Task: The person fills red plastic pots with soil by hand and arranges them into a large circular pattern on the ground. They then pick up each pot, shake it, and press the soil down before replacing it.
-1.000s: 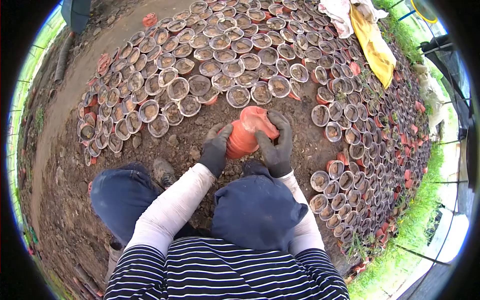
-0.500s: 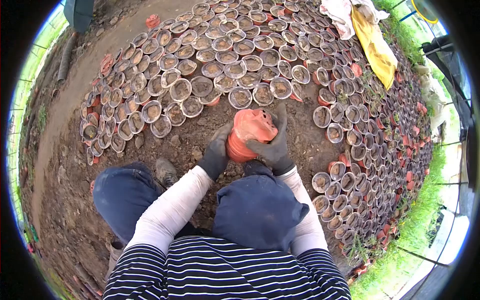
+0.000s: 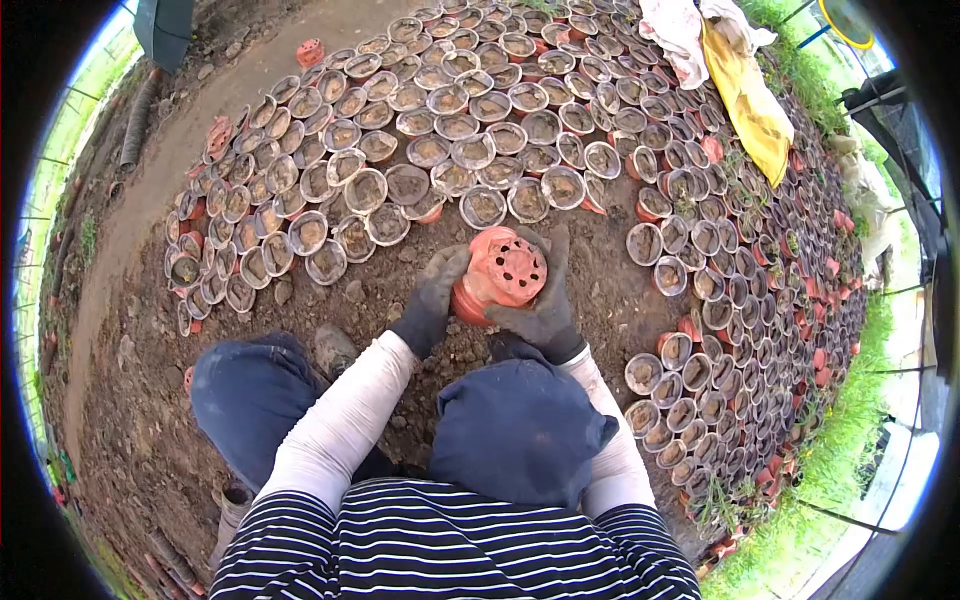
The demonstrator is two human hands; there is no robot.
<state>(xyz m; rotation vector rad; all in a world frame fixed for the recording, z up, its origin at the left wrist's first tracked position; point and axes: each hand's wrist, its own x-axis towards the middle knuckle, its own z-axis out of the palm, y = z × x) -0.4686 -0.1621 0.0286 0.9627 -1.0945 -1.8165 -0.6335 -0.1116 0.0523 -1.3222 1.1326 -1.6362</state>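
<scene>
1. Fingers (image 3: 447,268) of the left hand (image 3: 430,305): gloved, curled round the left side of the pot stack (image 3: 503,270). Those of the right hand (image 3: 548,305): wrapped over its right side and under it. Both sets closed on the stack.
2. Pot stack, orange, held tilted just above the soil (image 3: 385,275), holed bottom turned up toward the camera. In front of the knees, just short of the nearest filled pots (image 3: 483,205).
3. Judged from the grip: working the end pot loose from the nested stack, not yet off.
4. Next move likely calling for a steady hold with the left and a twist or pull with the right on the end pot alone, without crushing its thin wall. After that, a free spot on the soil beside the filled pots.
5. No brand, label or writing legible anywhere, none on the yellow cloth (image 3: 750,95) at the far edge either.
</scene>
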